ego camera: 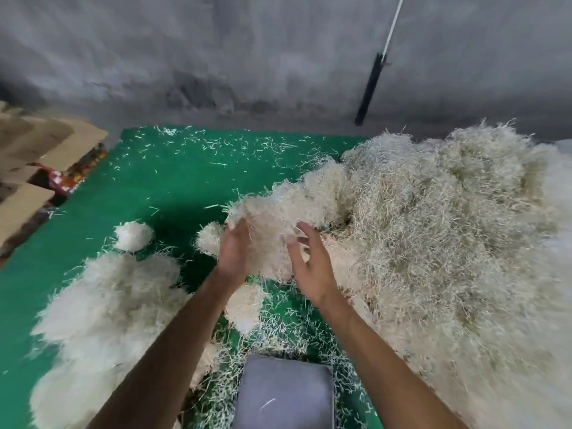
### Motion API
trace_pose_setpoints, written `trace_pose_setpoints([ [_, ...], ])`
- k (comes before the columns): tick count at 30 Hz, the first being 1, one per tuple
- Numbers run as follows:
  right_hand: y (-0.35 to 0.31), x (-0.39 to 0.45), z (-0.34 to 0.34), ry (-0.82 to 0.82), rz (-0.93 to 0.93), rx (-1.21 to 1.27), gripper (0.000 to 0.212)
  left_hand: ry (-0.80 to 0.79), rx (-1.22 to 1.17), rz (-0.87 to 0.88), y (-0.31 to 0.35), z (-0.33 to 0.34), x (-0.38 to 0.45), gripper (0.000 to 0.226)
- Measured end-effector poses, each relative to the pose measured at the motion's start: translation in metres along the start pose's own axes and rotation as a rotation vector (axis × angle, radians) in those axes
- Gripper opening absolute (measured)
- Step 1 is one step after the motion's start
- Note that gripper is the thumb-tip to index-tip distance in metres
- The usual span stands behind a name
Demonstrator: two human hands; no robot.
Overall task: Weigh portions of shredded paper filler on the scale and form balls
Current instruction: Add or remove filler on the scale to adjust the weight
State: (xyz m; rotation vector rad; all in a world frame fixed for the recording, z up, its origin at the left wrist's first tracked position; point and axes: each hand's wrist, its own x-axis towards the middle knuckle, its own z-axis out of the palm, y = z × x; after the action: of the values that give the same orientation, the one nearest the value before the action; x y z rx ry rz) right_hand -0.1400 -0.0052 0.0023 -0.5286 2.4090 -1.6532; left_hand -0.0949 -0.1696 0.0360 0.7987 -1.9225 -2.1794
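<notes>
A clump of shredded paper filler (272, 224) is shown raised above the green mat (161, 181), between the two hands. The left hand (233, 252) is pressed against the clump's left side with its fingers extended upward along the paper. The right hand (311, 267) is set against the clump's right side, its fingers loosely spread and slightly bent; whether they are closed into the paper cannot be told, as the fingertips are blurred. The clump is seen to run at its right side into the large heap of shredded filler (448, 243), by which the whole right edge of the mat is covered up to the far right corner.

A grey scale platform (284, 394) is seen at the near edge of the mat, between the forearms, with loose strands scattered around it and one strand lying on it. A small formed ball (133, 236) lies left of centre on the mat, apart from the hands. A second ball (210, 238) lies just beside the left hand, and a third (246, 305) lies beneath the left wrist. A blurred mound of pale filler (102, 320) occupies the near left corner. Cardboard pieces (40, 147) are stacked beyond the mat's left edge. A grey wall (216, 57) rises behind the far edge, with a black rod (368, 91) hung against it.
</notes>
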Motion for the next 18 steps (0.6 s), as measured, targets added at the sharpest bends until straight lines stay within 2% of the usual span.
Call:
trace_pose_setpoints([
  [2, -0.028, -0.027, 0.005, -0.004, 0.052, 0.080, 0.049, -0.013, -0.126, -0.010, 0.011, -0.010, -0.040, 0.043],
  [4, -0.043, -0.048, 0.010, 0.000, 0.141, 0.213, 0.062, -0.019, -0.242, -0.053, 0.014, -0.020, -0.079, 0.049],
  [6, -0.048, -0.068, 0.016, -0.033, 0.282, 0.317, 0.078, 0.009, -0.241, -0.024, 0.006, -0.034, -0.114, 0.059],
  [9, -0.053, -0.098, 0.023, -0.116, 0.467, 0.558, 0.080, 0.042, -0.256, 0.039, -0.004, -0.045, -0.156, 0.083],
  [11, -0.060, -0.118, 0.023, -0.153, 0.469, 0.691, 0.080, 0.091, -0.200, 0.142, -0.004, -0.044, -0.172, 0.077],
  [13, -0.066, -0.133, 0.024, -0.183, 0.420, 0.680, 0.083, 0.111, -0.274, 0.082, -0.014, -0.041, -0.170, 0.053],
  [14, -0.067, -0.142, 0.024, -0.206, 0.400, 0.620, 0.090, 0.105, -0.149, 0.049, -0.021, -0.035, -0.173, 0.047],
  [16, -0.066, -0.157, 0.025, -0.258, 0.344, 0.391, 0.110, 0.020, 0.033, -0.126, -0.032, -0.023, -0.185, 0.047],
  [18, -0.060, -0.171, 0.023, -0.256, 0.325, 0.257, 0.126, 0.101, 0.093, -0.167, -0.045, -0.018, -0.189, 0.049],
])
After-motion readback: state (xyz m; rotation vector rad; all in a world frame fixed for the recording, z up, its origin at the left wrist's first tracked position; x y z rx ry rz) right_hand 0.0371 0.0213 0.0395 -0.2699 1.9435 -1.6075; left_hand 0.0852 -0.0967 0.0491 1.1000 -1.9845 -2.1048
